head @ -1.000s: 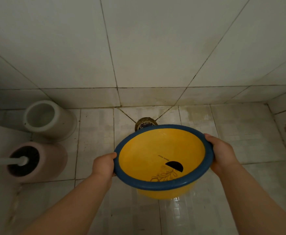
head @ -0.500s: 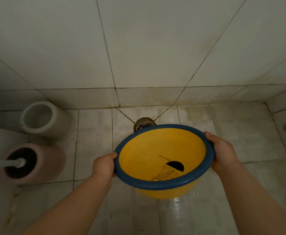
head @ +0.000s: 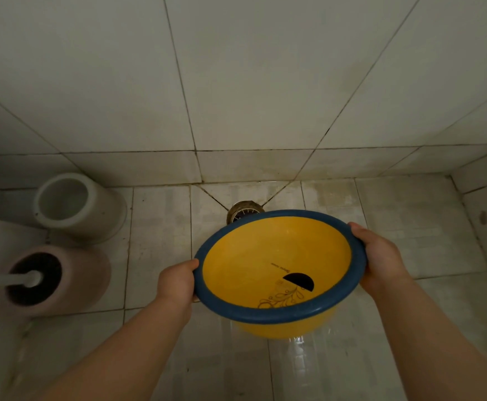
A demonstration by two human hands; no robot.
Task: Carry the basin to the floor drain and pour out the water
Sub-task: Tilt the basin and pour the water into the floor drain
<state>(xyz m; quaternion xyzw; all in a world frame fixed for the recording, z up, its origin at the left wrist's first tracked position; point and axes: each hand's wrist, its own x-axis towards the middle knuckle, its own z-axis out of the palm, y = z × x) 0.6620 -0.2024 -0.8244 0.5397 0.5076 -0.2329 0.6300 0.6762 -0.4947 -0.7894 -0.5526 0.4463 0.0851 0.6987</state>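
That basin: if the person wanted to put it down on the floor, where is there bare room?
Bare floor tiles lie right of the floor drain, up to the right wall. More bare floor shows near the person, below the basin. The left is crowded: a white holder and a pink brush holder stand there.

Dim light. Pale tiled wall [head: 265,68] meets wet tiled floor [head: 410,227]; white holder [head: 92,215], pink brush holder [head: 86,279] at left.
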